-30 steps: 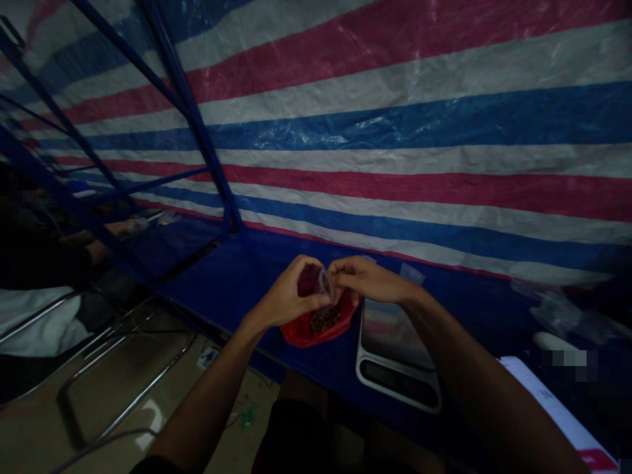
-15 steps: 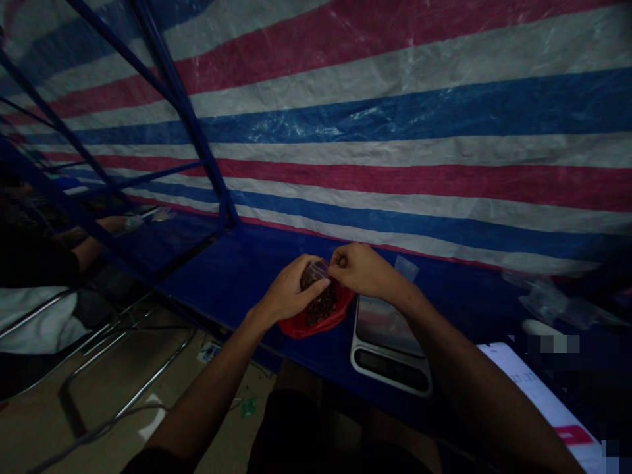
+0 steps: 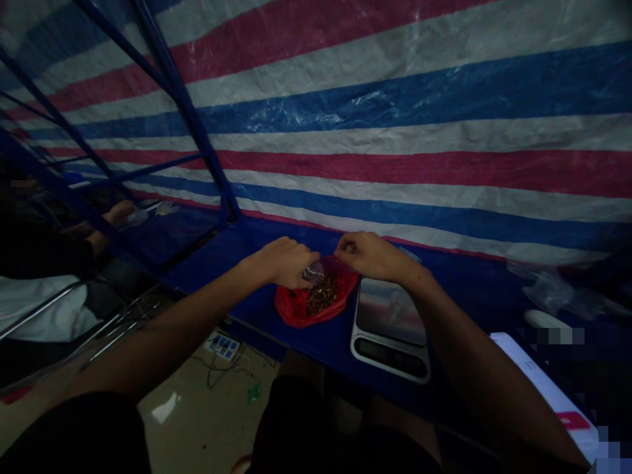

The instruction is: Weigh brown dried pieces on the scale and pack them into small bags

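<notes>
My left hand (image 3: 289, 262) is closed, knuckles up, around a small clear plastic bag (image 3: 313, 271), tilted over an open red plastic bag (image 3: 296, 315). Small brown pieces (image 3: 323, 295), like chopped nuts or dried bits, lie inside the red bag; their exact kind cannot be made out. At that bag's far right rim, my right hand (image 3: 363, 253) has thumb and fingers pinched together on the red plastic. Just right of the red bag lies a white-framed digital scale (image 3: 390, 359), below my right wrist.
A striped tarpaulin (image 3: 395, 171) hangs behind the blue table (image 3: 207, 263). Blue metal frame bars (image 3: 197, 135) rise at left. Crumpled clear bags (image 3: 553, 289) and a lit phone-like screen (image 3: 538, 388) are at right. A co-worker's hand (image 3: 118, 212) shows far left. A power strip (image 3: 222, 345) lies on the floor.
My left hand has turned over, knuckles up, tipping the clear bag above the red one. My right hand has come away from the clear bag to the red bag's rim.
</notes>
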Available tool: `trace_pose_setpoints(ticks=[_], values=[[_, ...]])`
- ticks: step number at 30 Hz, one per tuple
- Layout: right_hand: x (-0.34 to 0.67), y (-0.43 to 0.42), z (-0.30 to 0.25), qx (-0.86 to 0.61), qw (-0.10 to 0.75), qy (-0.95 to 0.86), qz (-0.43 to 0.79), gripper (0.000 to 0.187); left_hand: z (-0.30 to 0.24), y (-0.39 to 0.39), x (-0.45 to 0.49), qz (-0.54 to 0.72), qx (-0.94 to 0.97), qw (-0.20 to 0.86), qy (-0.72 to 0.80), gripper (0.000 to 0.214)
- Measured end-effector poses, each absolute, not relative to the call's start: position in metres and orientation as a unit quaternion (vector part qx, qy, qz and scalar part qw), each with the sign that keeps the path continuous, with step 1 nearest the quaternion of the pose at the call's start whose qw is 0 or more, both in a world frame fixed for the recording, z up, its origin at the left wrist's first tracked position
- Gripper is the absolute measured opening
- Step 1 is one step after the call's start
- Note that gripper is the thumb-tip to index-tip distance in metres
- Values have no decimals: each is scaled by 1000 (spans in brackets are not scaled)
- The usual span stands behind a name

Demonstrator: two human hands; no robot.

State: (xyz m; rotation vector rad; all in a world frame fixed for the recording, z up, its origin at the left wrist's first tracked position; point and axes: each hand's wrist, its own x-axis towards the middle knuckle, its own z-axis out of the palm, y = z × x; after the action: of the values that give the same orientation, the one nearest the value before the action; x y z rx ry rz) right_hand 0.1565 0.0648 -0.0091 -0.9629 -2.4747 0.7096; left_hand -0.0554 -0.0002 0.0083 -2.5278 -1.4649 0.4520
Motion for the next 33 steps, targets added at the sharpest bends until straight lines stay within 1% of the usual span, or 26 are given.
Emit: trace_pose_setpoints(ticks=[3,5,7,10,12,18,22,23,26,31,33], values=[[156,67,-13,-338,189,-885,259,22,11,4,-48,191,-850,98,-480,56],[157,67,-13,-334,189,-886,261,22,12,5,-46,202,-850,100,-476,57],[158,67,-13,-333,189,-887,259,23,12,6,-45,204,-853,109,-468,51],[159,67,-11,-338,185,-886,257,21,13,7,-45,211,-852,120,-464,36],[159,67,-11,-341,182,-886,256,21,15,7,-43,225,-847,119,-466,31],[155,64,-14,-329,181,-891,255,20,19,5,-41,233,-851,119,-455,38],[155,58,-10,-324,155,-898,254,22,19,6,-44,212,-862,128,-442,48],[155,57,-9,-322,147,-900,253,22,18,6,-44,201,-865,130,-441,48],[155,55,-8,-322,133,-906,241,22,18,8,-45,172,-871,130,-440,32],[155,58,-12,-319,110,-911,235,20,23,9,-41,210,-853,117,-462,10],[154,58,-13,-317,105,-913,236,21,25,10,-39,197,-857,106,-464,17]])
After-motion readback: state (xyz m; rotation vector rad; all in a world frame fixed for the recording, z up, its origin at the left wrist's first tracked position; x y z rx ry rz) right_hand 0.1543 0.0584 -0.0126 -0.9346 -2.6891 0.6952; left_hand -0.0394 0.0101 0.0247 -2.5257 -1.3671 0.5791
